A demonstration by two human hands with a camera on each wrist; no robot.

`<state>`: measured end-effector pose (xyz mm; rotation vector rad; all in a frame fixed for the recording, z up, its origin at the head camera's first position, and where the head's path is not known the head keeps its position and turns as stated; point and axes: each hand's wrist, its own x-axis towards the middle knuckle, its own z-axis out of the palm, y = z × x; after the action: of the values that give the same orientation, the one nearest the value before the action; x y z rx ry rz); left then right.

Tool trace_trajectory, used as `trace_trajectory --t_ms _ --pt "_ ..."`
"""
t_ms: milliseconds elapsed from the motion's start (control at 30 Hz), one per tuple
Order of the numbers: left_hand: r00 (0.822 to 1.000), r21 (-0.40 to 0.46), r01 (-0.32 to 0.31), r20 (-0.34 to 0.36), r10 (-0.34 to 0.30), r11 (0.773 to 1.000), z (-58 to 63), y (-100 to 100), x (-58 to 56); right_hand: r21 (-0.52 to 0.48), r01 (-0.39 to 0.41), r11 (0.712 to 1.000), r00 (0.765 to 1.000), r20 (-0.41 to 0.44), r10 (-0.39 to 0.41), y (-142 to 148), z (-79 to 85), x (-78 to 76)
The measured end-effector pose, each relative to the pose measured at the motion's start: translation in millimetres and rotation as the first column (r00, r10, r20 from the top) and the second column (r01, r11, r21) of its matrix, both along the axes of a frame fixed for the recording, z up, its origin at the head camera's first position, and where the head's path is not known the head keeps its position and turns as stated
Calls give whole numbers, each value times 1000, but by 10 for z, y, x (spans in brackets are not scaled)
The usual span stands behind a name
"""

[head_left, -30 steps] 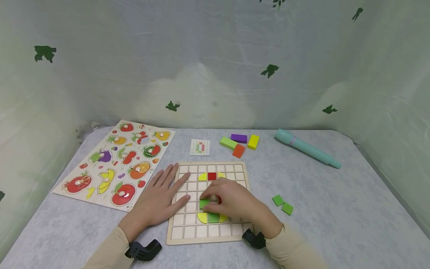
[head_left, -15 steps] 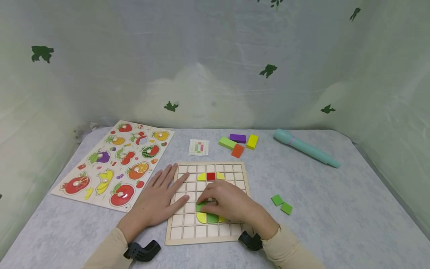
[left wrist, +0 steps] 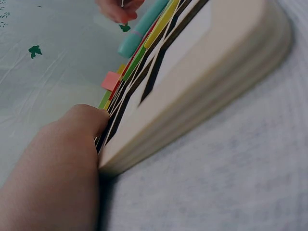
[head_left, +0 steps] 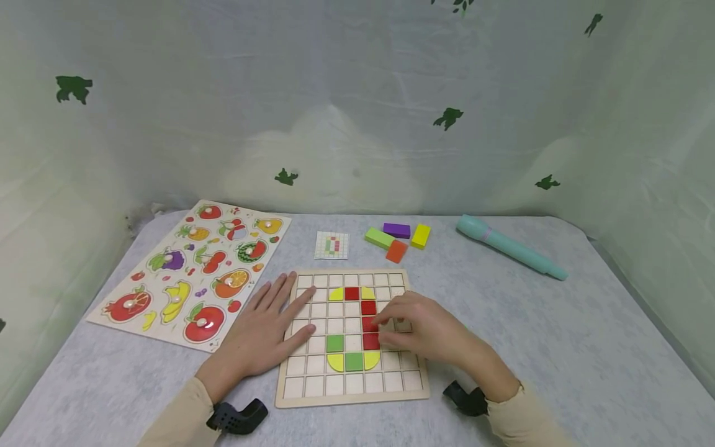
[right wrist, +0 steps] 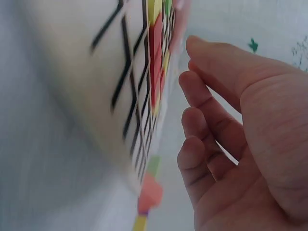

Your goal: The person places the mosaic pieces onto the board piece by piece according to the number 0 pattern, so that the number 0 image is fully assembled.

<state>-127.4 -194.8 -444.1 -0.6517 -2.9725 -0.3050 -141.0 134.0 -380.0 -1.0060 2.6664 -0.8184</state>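
A wooden grid board (head_left: pixel 290 385) lies on the table. My left hand (head_left: pixel 259 335) rests with spread fingers over its left side. Set in the grid are two green square tiles (head_left: pixel 335 343), several red squares (head_left: pixel 368 308) and several yellow rounded corner pieces (head_left: pixel 336 294). Over the board's right part hovers my right hand (head_left: pixel 430 326), fingers loosely bent. In the right wrist view, nothing sits between the thumb and fingers of that right hand (right wrist: pixel 240 125). Loose green tiles on the table are almost wholly hidden behind it.
A fruit knob puzzle (head_left: pixel 190 273) lies at the left. Behind the board are a small pattern card (head_left: pixel 332 245) and several coloured blocks, among them a purple one (head_left: pixel 396 230) and an orange one (head_left: pixel 397 251). A teal tube (head_left: pixel 514 248) lies at the back right.
My right hand set a green tile in the grid's left column, above the lower yellow corner, let go and moved right. My left hand has stayed in place.
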Motion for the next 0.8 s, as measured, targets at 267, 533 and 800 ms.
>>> trace_trajectory --t_ms 267,533,800 --pt "1000 -12 -1 10 1 1000 10 4 1 -37 71 997 997 17 -71 498 -7 -45" --pt "1000 -3 0 1 0 1000 3 11 -2 -28 91 995 994 58 -89 884 -20 -124" --pt "1000 -13 -5 14 5 1000 18 15 1 -32 90 995 986 143 -84 1147 -81 -177"
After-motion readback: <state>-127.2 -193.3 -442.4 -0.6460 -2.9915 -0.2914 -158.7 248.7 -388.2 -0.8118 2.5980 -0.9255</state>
